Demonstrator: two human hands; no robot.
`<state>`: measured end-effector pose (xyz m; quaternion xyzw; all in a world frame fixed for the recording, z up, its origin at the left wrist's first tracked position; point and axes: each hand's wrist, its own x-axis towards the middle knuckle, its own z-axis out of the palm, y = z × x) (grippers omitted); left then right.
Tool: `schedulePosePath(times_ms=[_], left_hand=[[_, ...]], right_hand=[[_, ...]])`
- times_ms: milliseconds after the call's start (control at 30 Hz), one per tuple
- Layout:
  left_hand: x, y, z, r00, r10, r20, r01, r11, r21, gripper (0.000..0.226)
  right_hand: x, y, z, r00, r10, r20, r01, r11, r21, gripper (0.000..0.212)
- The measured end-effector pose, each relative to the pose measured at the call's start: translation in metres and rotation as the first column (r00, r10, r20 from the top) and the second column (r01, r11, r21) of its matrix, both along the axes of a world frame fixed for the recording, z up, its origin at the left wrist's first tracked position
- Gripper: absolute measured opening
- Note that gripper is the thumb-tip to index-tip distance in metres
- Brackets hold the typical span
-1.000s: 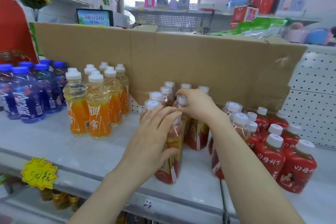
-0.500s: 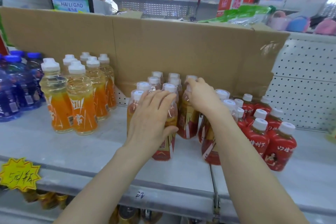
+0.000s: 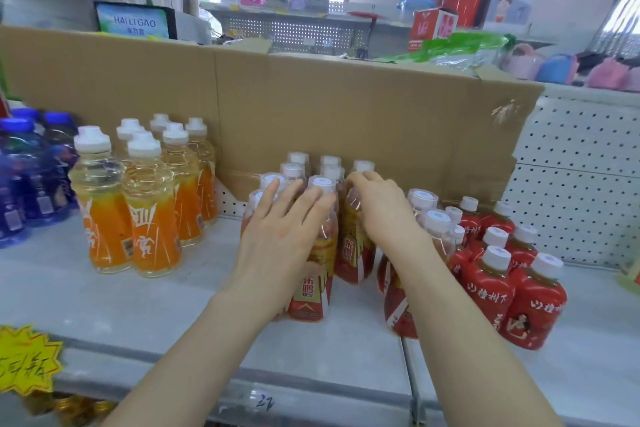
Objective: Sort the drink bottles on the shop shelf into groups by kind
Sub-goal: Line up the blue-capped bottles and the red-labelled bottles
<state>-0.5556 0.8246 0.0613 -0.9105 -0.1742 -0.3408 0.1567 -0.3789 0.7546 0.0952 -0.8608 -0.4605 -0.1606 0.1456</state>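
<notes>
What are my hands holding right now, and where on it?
Left hand grips the front bottle by its body; right hand grips the bottle behind by its neck.

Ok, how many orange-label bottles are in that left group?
6 orange-label bottles: two in front, two behind them, two at the back by the cardboard; more may be hidden.

Our left hand (image 3: 277,239) wrapped the front red-gold bottle (image 3: 310,291), fingers laid along its shoulder and thumb curled round at the label. Our right hand (image 3: 377,211) curled over the neck of the next red-gold bottle (image 3: 353,253), just right of that grip. Left of our hands stood orange bottles (image 3: 149,229), with blue bottles (image 3: 27,177) further left. To the right stood red bottles (image 3: 491,284), with cardboard (image 3: 346,107) behind, all on the shelf (image 3: 104,295).
</notes>
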Motion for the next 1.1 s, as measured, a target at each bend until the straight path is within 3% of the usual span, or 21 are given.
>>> schedulePosePath(times_ms=[233,333,400,500,567,733,933,1100], left_hand=[[0.0,0.006,-0.003,0.998,-0.067,-0.006,0.067,0.997,-0.03,0.11],[0.001,0.011,-0.006,0.994,-0.102,0.034,0.103,0.994,-0.028,0.105],[0.0,0.013,-0.007,0.992,-0.115,0.043,0.116,0.993,-0.024,0.107],[-0.005,0.015,-0.01,0.988,-0.124,0.089,0.127,0.991,-0.033,0.101],[-0.006,0.015,-0.013,0.981,-0.13,0.144,0.138,0.989,-0.046,0.094],[-0.005,0.016,-0.015,0.977,-0.126,0.17,0.132,0.991,-0.027,0.09],[-0.006,0.018,-0.016,0.98,-0.119,0.158,0.125,0.992,-0.024,0.089],[-0.008,0.017,-0.015,0.985,-0.109,0.136,0.113,0.993,-0.02,0.093]], right_hand=[[-0.006,0.001,-0.006,0.996,-0.063,0.055,0.06,0.997,0.058,0.054],[-0.027,-0.03,-0.001,0.989,-0.004,0.146,-0.057,0.911,0.409,0.043],[-0.033,-0.061,-0.005,0.985,-0.109,0.135,0.013,0.824,0.567,0.039],[-0.033,-0.101,-0.022,0.965,-0.188,-0.182,0.252,0.854,0.455,0.053],[-0.035,-0.112,-0.033,0.944,-0.11,-0.31,0.234,0.887,0.398,0.056],[-0.047,-0.105,-0.028,0.955,-0.011,-0.298,0.142,0.896,0.421,0.047],[-0.049,-0.046,-0.043,0.976,0.072,-0.204,0.027,0.896,0.444,0.053],[-0.018,-0.014,-0.044,0.995,-0.086,-0.058,0.101,0.93,0.353,0.058]])
